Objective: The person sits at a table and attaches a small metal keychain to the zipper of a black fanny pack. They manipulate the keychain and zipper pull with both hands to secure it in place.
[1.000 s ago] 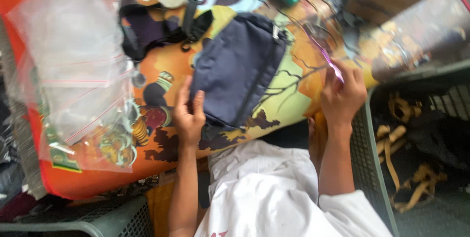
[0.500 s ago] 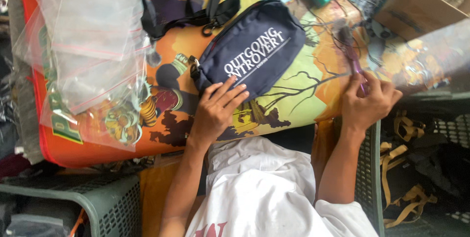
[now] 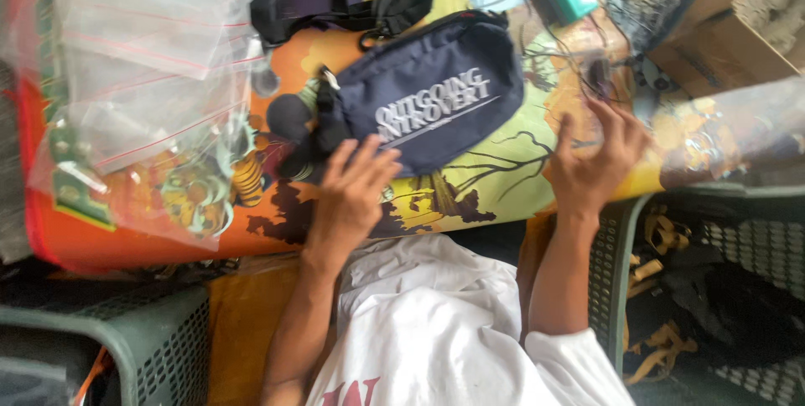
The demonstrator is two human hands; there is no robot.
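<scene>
One navy pouch [image 3: 428,96], two hands

Bright, soft daylight, shadows faint. Glare whitens clear plastic bags [image 3: 142,54] at upper left. Motion blur softens whole frame, worst toward corners. Lower edge dimmer.

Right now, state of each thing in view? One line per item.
Navy pouch: lying flat, printed side up, zip looks closed.
Left hand: open, fingertips on the pouch's lower edge.
Right hand: open, fingers spread over the table, holding nothing.
Clear zip bags: piled at one end, look empty.
Black strap: loose, lying beyond the pouch.
Cardboard box: open.
</scene>
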